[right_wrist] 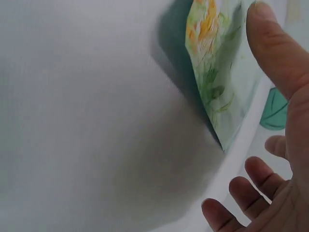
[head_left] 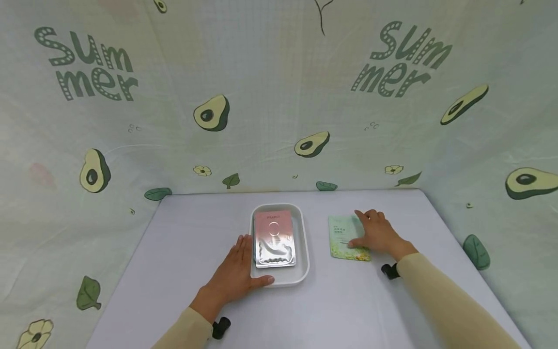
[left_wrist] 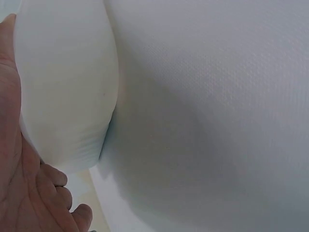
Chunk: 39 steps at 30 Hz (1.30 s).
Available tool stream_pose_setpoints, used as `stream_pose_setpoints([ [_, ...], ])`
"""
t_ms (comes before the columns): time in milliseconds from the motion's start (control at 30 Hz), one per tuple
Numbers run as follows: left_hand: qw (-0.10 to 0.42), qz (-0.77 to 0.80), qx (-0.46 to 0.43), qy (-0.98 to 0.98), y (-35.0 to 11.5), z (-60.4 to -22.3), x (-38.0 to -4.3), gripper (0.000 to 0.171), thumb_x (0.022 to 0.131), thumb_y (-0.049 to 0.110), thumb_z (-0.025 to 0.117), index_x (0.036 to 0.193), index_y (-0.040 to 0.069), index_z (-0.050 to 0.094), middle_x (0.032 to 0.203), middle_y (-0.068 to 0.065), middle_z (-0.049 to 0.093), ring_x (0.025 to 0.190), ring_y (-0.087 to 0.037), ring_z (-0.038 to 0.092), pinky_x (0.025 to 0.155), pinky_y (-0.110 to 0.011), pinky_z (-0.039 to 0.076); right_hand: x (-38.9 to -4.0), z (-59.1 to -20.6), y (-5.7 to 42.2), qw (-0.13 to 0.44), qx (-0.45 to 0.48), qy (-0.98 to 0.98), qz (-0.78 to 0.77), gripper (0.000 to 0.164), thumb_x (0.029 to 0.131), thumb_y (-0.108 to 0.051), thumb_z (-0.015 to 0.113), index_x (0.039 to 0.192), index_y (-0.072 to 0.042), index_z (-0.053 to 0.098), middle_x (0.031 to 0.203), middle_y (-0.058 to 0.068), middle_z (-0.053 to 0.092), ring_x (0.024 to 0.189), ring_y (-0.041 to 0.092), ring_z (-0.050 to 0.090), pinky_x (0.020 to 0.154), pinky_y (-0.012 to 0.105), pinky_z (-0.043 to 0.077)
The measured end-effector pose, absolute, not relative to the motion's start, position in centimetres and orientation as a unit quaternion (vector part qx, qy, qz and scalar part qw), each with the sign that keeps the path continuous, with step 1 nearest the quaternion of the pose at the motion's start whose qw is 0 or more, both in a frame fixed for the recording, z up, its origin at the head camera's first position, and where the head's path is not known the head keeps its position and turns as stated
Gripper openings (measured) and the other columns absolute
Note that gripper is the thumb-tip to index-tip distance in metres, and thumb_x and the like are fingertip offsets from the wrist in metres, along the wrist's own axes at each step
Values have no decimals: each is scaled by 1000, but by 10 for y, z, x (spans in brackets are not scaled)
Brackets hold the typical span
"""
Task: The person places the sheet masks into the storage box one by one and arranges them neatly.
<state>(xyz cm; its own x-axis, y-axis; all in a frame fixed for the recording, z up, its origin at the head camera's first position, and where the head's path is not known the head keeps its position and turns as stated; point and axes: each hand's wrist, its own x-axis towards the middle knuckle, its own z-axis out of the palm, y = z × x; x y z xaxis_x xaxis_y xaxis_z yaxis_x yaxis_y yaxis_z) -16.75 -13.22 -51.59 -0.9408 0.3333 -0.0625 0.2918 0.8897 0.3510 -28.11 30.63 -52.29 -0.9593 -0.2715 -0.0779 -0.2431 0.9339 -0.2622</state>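
A white tray (head_left: 302, 271) holds a pink and silver foil sachet (head_left: 274, 237). My left hand (head_left: 235, 276) lies along the tray's left side with straight fingers, its thumb reaching over the near left corner. From the left wrist, the palm sits close against the tray's white outer wall (left_wrist: 67, 87). To the right, a pale green sachet with printed flowers (head_left: 342, 235) lies on the table. Over its right part is my right hand (head_left: 378, 233), thumb and fingers spread apart. In the right wrist view the thumb (right_wrist: 273, 46) overlaps the green sachet (right_wrist: 217, 72), while the other fingers are beyond its edge.
A white cloth covers the table (head_left: 196, 218). Behind and beside it hangs a pale curtain (head_left: 270, 72) printed with avocados, leaves and lettering. Dark wrist mounts (head_left: 221, 327) show under both sleeves.
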Motion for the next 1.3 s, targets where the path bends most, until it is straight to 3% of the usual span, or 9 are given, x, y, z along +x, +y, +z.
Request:
stream_pose_setpoints([
  [133,63,176,160,969,-131,-516,-168,129,88,83,60,166,-7,10,175,-25,13,164,-40,8,132,-53,21,-292,-524,313,92,-141,978,-122,125,74,-73,85,162,2,35,143,35,46,124,50,46,103,68,44],
  [367,64,179,161,968,-129,-512,-167,127,89,82,60,166,-7,12,174,-26,14,164,-40,8,131,-54,22,-299,-520,314,114,-134,977,-124,119,70,-68,90,156,0,45,143,37,43,123,51,45,100,69,45],
  [767,66,179,159,969,-127,-511,-168,128,89,81,62,166,-7,11,174,-25,15,164,-40,9,131,-53,22,-295,-525,314,61,-126,982,-128,118,65,-67,94,149,2,48,148,37,42,130,57,44,104,73,43],
  [1133,74,190,151,967,-129,-513,-166,130,87,83,62,167,-5,8,176,-23,13,165,-38,8,132,-52,21,-258,-529,302,-58,-148,981,-113,102,74,-50,95,148,-2,45,145,33,46,125,54,50,99,70,44],
  [1300,71,185,148,969,-130,-514,-166,128,88,82,62,167,-5,9,175,-23,14,165,-38,8,132,-52,21,-245,-532,294,-61,-152,974,-159,88,86,-31,90,152,-4,37,135,29,52,94,38,63,84,56,53],
])
